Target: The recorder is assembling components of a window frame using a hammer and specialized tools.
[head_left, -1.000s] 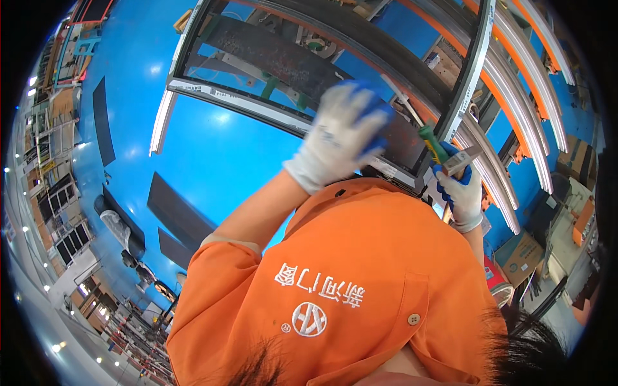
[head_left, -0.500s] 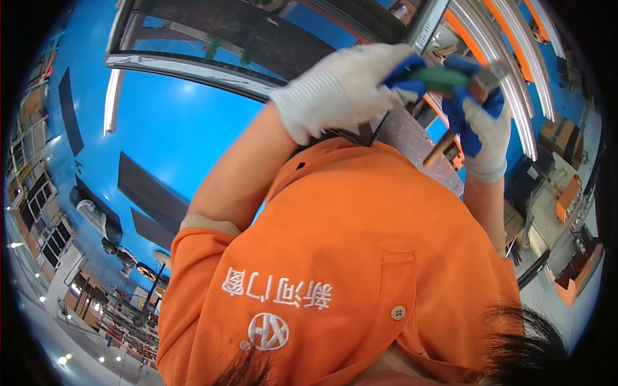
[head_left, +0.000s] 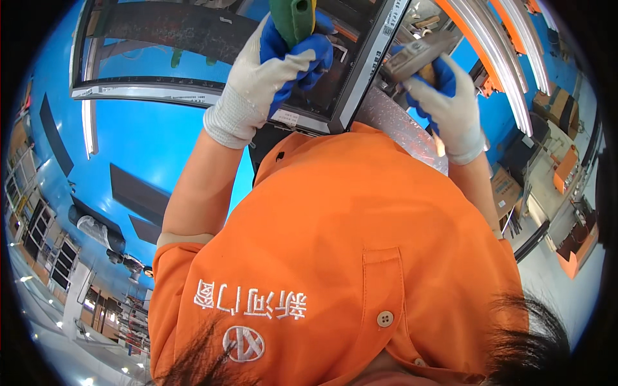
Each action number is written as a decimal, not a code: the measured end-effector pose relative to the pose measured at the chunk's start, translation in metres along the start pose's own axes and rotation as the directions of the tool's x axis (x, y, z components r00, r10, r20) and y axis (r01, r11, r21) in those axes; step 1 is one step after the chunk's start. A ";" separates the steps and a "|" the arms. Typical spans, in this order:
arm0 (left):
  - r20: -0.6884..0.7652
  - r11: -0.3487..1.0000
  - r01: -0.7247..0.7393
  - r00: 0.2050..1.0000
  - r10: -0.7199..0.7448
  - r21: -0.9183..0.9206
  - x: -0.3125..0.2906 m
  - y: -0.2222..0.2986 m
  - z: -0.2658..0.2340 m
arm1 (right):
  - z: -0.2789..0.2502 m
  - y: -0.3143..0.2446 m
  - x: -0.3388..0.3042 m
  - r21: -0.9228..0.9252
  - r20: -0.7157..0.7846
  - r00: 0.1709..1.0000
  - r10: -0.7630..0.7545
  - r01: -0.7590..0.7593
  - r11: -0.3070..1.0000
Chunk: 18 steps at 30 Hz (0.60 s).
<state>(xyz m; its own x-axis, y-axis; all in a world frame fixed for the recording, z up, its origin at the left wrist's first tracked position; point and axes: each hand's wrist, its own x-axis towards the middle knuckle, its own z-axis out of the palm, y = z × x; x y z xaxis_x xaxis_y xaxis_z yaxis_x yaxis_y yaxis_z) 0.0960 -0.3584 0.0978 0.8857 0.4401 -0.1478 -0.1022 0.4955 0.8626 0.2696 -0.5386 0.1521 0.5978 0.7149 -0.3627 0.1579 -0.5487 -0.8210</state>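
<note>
My left hand (head_left: 261, 80), in a white glove with blue palm, is closed around the green handle (head_left: 291, 22) of a hand tool. The handle has a yellow strip and a hole in its end; its working end is hidden or out of the picture. Beneath this hand lies a dark-framed window panel (head_left: 360, 83) with glass and white label strips. My right hand (head_left: 450, 109), gloved alike, grips a hammer (head_left: 418, 58) just past the panel's right edge. The metal head is slightly blurred, and a bit of the wooden handle shows below the fingers.
Orange racks with silver profiles (head_left: 496, 51) stand at the right. A speckled grey strip (head_left: 402, 128) runs beside the panel. Dark flat pieces (head_left: 138, 193) lie on the blue surface (head_left: 161, 141) to the left. Cardboard boxes (head_left: 553, 106) are at the far right.
My left hand has moved left with the green-handled tool, away from the hammer and over the panel. My right hand has shifted slightly left and up, and the hammer has turned.
</note>
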 end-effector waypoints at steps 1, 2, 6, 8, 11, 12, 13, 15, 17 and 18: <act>0.013 0.999 -0.020 1.000 0.021 -0.040 0.002 -0.003 0.001 | 0.002 0.005 -0.001 -0.012 0.005 1.000 0.010 -0.010 1.000; 0.024 0.996 -0.041 0.999 0.043 -0.079 0.003 -0.004 0.003 | 0.003 0.008 -0.001 -0.023 0.011 1.000 0.018 -0.018 1.000; -0.046 0.998 -0.026 0.999 0.023 -0.060 0.002 -0.004 0.009 | 0.005 0.020 -0.001 -0.019 0.016 1.000 0.014 -0.013 1.000; -0.069 0.998 -0.025 0.997 0.022 -0.052 -0.001 -0.003 0.011 | 0.005 0.022 -0.002 -0.017 0.017 1.000 0.006 -0.006 1.000; -0.139 0.993 0.062 0.989 -0.048 0.104 -0.009 0.003 0.012 | 0.005 0.020 -0.004 -0.030 0.013 1.000 0.014 -0.014 0.999; -0.164 0.983 0.093 0.984 -0.067 0.155 -0.011 0.004 0.011 | 0.005 0.019 -0.005 -0.034 0.011 1.000 0.016 -0.016 0.999; -0.165 0.984 0.089 0.984 -0.063 0.158 -0.012 0.004 0.009 | 0.004 0.019 -0.006 -0.033 0.011 1.000 0.011 -0.011 0.999; -0.122 0.989 0.123 0.986 -0.113 0.080 -0.012 0.001 0.003 | 0.004 0.020 -0.008 -0.026 0.021 0.999 0.025 -0.025 0.999; -0.076 0.987 0.162 0.984 -0.162 0.004 -0.013 -0.001 0.000 | 0.003 0.020 -0.009 -0.019 0.032 0.999 0.041 -0.040 0.999; -0.076 0.987 0.160 0.984 -0.160 0.004 -0.013 -0.001 0.001 | 0.003 0.020 -0.010 -0.020 0.032 0.999 0.039 -0.038 0.999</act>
<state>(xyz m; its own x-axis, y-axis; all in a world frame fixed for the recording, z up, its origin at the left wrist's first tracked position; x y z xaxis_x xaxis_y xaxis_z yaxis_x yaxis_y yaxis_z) 0.0854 -0.3651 0.0997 0.8535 0.4113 -0.3201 0.0432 0.5562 0.8299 0.2644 -0.5554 0.1374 0.5776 0.7068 -0.4084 0.1506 -0.5840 -0.7977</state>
